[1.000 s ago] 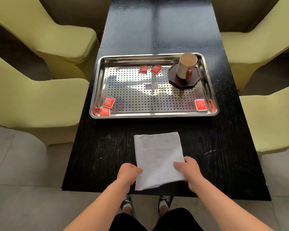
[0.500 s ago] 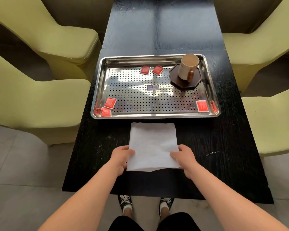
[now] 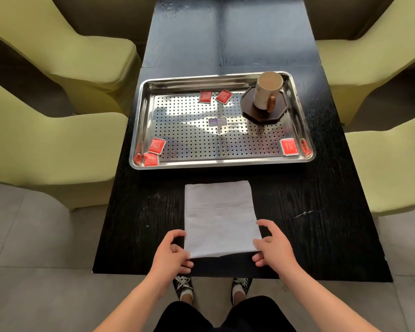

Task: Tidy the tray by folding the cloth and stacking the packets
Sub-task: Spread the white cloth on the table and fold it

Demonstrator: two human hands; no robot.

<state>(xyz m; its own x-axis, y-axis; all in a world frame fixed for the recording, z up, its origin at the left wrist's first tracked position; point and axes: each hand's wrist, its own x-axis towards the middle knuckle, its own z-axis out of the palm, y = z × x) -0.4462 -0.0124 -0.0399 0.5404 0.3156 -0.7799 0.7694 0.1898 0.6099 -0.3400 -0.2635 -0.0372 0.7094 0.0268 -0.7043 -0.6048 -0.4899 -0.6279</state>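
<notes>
A white cloth [image 3: 219, 216], folded into a rectangle, lies flat on the black table [image 3: 321, 224] just in front of the steel tray [image 3: 221, 79]. My left hand [image 3: 171, 256] pinches its near left corner and my right hand [image 3: 272, 248] its near right corner, thumb on top. The near edge looks slightly lifted. Red packets lie scattered in the tray: two at the back middle [image 3: 205, 96], two at the near left corner [image 3: 156, 146] and one at the near right corner [image 3: 289, 146].
A cream mug [image 3: 265, 91] stands on a dark octagonal coaster [image 3: 279, 113] in the tray's far right corner. A small purple-white label [image 3: 217, 121] sits at the tray's centre. Yellow-green chairs [image 3: 58, 144] flank the table on both sides.
The cloth, which hung over the near table edge, has been pushed forward and lies fully on the table. Both hands slid back from its sides to its near corners.
</notes>
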